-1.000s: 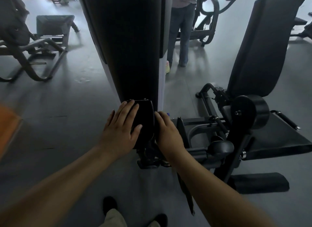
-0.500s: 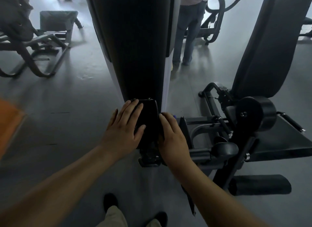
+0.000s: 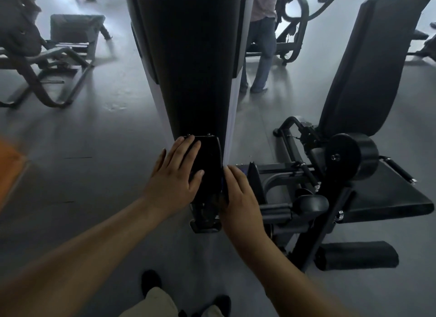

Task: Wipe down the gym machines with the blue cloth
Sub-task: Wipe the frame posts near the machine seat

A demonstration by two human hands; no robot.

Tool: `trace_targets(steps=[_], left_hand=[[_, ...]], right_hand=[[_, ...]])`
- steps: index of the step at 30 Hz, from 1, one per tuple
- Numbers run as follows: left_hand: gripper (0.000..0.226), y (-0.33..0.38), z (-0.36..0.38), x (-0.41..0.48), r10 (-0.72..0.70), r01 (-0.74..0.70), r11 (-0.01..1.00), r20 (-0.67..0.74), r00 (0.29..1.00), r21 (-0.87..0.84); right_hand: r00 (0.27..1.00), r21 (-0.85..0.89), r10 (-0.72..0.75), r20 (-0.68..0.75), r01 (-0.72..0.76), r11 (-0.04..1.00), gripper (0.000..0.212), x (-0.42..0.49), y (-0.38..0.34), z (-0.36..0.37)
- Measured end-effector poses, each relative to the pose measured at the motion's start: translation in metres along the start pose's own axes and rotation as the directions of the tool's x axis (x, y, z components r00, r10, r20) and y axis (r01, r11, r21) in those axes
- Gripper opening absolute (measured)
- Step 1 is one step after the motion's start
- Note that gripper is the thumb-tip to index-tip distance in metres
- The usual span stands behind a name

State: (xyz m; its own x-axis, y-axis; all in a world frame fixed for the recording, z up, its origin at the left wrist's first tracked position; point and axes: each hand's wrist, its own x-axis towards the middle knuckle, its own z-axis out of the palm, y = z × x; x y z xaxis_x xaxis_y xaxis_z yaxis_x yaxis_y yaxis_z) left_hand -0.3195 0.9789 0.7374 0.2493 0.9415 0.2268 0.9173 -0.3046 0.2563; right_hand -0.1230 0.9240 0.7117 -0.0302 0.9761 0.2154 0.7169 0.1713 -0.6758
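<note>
The gym machine is a tall black column (image 3: 195, 64) with a black cover (image 3: 210, 165) at its foot. My left hand (image 3: 175, 177) lies flat on the left part of that cover, fingers straight and spread. My right hand (image 3: 240, 198) presses against the cover's right side with its fingers extended. A small patch of the blue cloth (image 3: 243, 171) shows beside its fingertips; the remainder is hidden under the hand.
The machine's seat and black backrest (image 3: 368, 69), a round roller pad (image 3: 349, 156) and a floor pad (image 3: 358, 255) stand to the right. A person in jeans (image 3: 262, 47) stands behind the column. Another machine frame (image 3: 47, 64) is at the left. My shoes (image 3: 151, 281) are on the grey floor.
My right hand has slid a little toward me along the cover's right side. The left hand stays flat on the cover. The view has tilted slightly.
</note>
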Motion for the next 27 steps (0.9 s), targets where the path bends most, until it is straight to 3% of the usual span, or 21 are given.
trace_targets(steps=[2, 6, 10, 12, 15, 18, 23, 27], left_hand=[[0.074, 0.001, -0.001, 0.000, 0.006, -0.006, 1.000, 0.002, 1.000, -0.014], [0.078, -0.002, -0.003, 0.002, 0.007, -0.006, 0.999, 0.037, 0.999, -0.037], [0.085, -0.011, -0.004, 0.002, 0.065, -0.060, 0.996, 0.077, 0.995, -0.070], [0.090, -0.017, -0.007, 0.002, 0.110, -0.099, 0.989, 0.098, 0.989, -0.105], [0.099, -0.030, -0.017, 0.003, 0.194, -0.176, 0.976, 0.139, 0.971, -0.127], [0.106, -0.045, -0.028, 0.005, 0.266, -0.255, 0.964, 0.204, 0.942, -0.080], [0.116, -0.066, -0.036, 0.015, 0.401, -0.398, 0.915, 0.246, 0.882, -0.062], [0.119, -0.085, -0.040, 0.026, 0.482, -0.487, 0.872, 0.278, 0.831, -0.058]], right_hand=[[0.999, -0.003, -0.012, -0.038, 0.012, 1.000, 0.068, 0.001, -0.005, -0.002], [0.989, -0.028, 0.048, 0.136, -0.045, 0.999, 0.072, -0.002, 0.004, 0.004], [0.994, -0.007, -0.032, -0.101, 0.032, 0.999, 0.059, -0.001, -0.006, -0.009], [0.983, 0.001, -0.122, -0.134, 0.123, 0.992, 0.059, -0.003, -0.014, -0.010], [0.956, -0.195, -0.288, -0.062, 0.271, 0.943, 0.056, -0.004, -0.008, -0.001], [0.956, -0.370, -0.288, -0.050, 0.250, 0.895, 0.052, 0.000, -0.005, -0.002], [0.968, -0.370, -0.251, -0.004, 0.232, 0.900, 0.042, -0.002, -0.041, 0.025], [0.968, -0.485, -0.249, 0.006, 0.221, 0.846, 0.049, -0.005, -0.028, 0.005]])
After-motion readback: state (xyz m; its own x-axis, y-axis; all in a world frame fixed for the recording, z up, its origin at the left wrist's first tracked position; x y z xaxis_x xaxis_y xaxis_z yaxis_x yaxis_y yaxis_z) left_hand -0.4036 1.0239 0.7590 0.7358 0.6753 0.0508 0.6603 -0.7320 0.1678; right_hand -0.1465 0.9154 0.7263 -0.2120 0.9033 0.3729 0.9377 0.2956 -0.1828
